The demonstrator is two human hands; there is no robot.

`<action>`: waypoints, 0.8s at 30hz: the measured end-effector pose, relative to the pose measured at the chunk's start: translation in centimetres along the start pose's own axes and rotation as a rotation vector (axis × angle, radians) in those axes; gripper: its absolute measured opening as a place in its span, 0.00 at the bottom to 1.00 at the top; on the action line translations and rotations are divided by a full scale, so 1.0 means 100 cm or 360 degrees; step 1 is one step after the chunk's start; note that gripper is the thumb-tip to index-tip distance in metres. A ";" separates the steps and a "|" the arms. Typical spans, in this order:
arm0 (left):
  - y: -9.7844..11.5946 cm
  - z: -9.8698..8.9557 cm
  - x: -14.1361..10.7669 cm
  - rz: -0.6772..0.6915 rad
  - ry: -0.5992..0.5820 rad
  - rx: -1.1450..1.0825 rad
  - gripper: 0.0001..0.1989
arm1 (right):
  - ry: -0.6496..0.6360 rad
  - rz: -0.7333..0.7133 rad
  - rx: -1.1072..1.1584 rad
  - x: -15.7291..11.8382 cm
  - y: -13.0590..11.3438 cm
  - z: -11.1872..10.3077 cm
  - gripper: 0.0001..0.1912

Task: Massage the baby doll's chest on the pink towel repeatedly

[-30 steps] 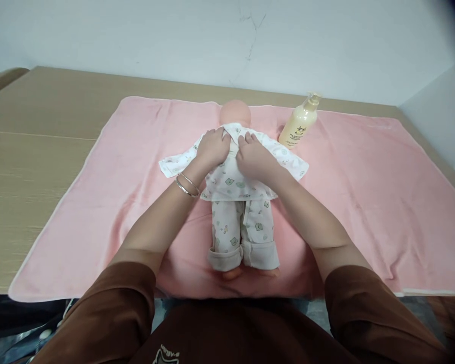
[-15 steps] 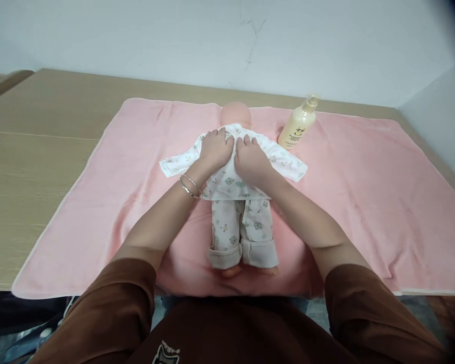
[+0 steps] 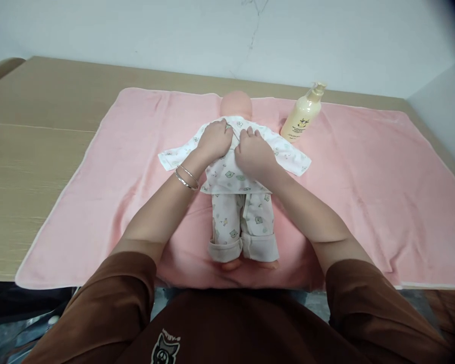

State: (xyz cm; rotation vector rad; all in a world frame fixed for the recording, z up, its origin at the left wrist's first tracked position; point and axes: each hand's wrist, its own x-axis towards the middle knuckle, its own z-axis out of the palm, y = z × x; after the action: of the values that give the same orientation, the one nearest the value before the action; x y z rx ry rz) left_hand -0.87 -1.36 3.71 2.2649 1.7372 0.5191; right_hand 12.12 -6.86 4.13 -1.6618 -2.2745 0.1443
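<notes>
A baby doll (image 3: 236, 104) lies with its head away from me and its feet toward me. It wears a white patterned long-sleeved top (image 3: 233, 177) with both sleeves spread sideways, and matching pants (image 3: 226, 217) with rolled-up cuffs. Over the upper chest, my left hand (image 3: 216, 140) has its fingers closed on the fabric of the top near the neckline. Close beside it on the right, my right hand (image 3: 254, 151) pinches the top's front with curled fingers. A fold of cloth stretches between the two hands. The fingertips are partly hidden.
A pink blanket (image 3: 364, 177) with light edging covers much of the wooden table (image 3: 34, 167). To the right of the doll's head stands a pale yellow pump bottle (image 3: 302, 115). A white wall (image 3: 155, 40) rises behind the table.
My fingers have gone from lying more spread on the top to curling in and gripping its front. The camera view has shifted slightly; the doll and bottle rest in the same places.
</notes>
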 end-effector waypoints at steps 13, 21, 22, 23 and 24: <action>0.017 -0.005 -0.017 0.0153 -0.0112 0.0021 0.25 | 0.0086 0.0078 -0.0011 0.016 0.022 0.009 0.28; -0.001 0.020 0.000 0.0028 0.0229 -0.0174 0.24 | 0.0046 0.0029 0.0141 0.020 0.028 0.006 0.26; -0.001 0.021 0.000 0.0027 0.0235 -0.0173 0.25 | 0.0064 0.0077 0.0180 0.027 0.037 0.009 0.27; 0.000 0.022 -0.001 0.0026 0.0242 -0.0172 0.26 | 0.0092 0.0121 0.0208 0.033 0.045 0.013 0.29; -0.001 0.023 0.000 0.0025 0.0250 -0.0172 0.26 | 0.0120 0.0153 0.0224 0.038 0.051 0.017 0.31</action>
State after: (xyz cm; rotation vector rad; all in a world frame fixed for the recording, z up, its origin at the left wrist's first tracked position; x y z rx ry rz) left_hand 0.03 -1.27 1.59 2.2166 1.7178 0.7943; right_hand 15.21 -1.49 1.92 -1.6748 -2.0807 0.2534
